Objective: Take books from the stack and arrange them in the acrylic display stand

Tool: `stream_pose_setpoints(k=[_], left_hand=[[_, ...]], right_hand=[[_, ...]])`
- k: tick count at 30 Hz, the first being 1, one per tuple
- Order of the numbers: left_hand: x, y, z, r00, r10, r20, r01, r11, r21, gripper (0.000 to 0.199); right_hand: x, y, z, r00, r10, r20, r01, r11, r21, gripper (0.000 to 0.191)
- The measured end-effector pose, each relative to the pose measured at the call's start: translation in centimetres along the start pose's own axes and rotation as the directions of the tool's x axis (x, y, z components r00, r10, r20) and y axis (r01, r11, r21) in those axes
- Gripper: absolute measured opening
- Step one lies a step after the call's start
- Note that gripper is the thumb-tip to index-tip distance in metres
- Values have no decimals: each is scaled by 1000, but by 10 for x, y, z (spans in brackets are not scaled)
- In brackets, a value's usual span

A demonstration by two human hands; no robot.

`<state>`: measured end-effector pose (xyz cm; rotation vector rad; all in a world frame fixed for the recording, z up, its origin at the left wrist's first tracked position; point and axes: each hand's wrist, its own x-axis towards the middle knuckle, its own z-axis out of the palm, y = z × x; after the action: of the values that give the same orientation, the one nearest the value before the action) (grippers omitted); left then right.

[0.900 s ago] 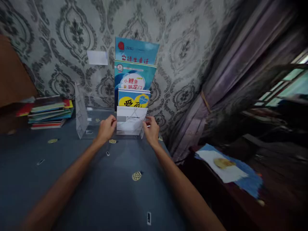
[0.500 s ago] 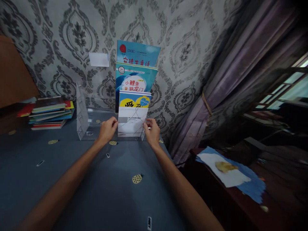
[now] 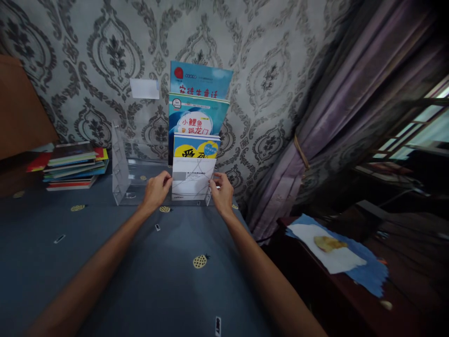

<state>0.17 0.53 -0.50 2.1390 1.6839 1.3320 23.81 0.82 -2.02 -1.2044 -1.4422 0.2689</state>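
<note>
A white booklet [image 3: 194, 180] stands upright in the lowest, front tier of a clear tiered rack [image 3: 119, 173]. My left hand [image 3: 157, 188] is closed at the booklet's left edge, its fingertips pinched there. On the opposite edge, my right hand [image 3: 221, 191] pinches the same booklet between thumb and fingers. Rising in steps behind it are a blue and yellow book [image 3: 196, 146], a blue book with a white oval [image 3: 198, 112] and a taller light blue book [image 3: 201, 79]. The left half of the rack holds no books.
A stack of books [image 3: 73, 166] lies left of the rack. Blue pineapple-print cloth [image 3: 140, 281] covers the table. Against the wall is a white card [image 3: 144, 89]. On the right hangs a tied purple curtain [image 3: 298, 140], with a dark red surface [image 3: 336, 285] below, bearing a blue cloth [image 3: 372, 276].
The view has tilted up very slightly. Both hands stay at the white booklet's sides, and nothing else has visibly moved.
</note>
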Motion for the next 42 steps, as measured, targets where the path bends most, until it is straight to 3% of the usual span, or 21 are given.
stream_pose_setpoints(k=[11, 21, 42], left_hand=[[4, -4, 4, 998, -45, 38, 50, 989, -140, 21], [5, -10, 7, 996, -83, 42, 89, 982, -167, 23], [1, -2, -2, 999, -46, 18, 47, 995, -87, 23]], right_hand=[[5, 6, 3, 987, 133, 90, -148, 971, 187, 23], [6, 0, 2, 982, 140, 130, -167, 961, 221, 25], [3, -9, -2, 973, 219, 76, -231, 948, 218, 23]])
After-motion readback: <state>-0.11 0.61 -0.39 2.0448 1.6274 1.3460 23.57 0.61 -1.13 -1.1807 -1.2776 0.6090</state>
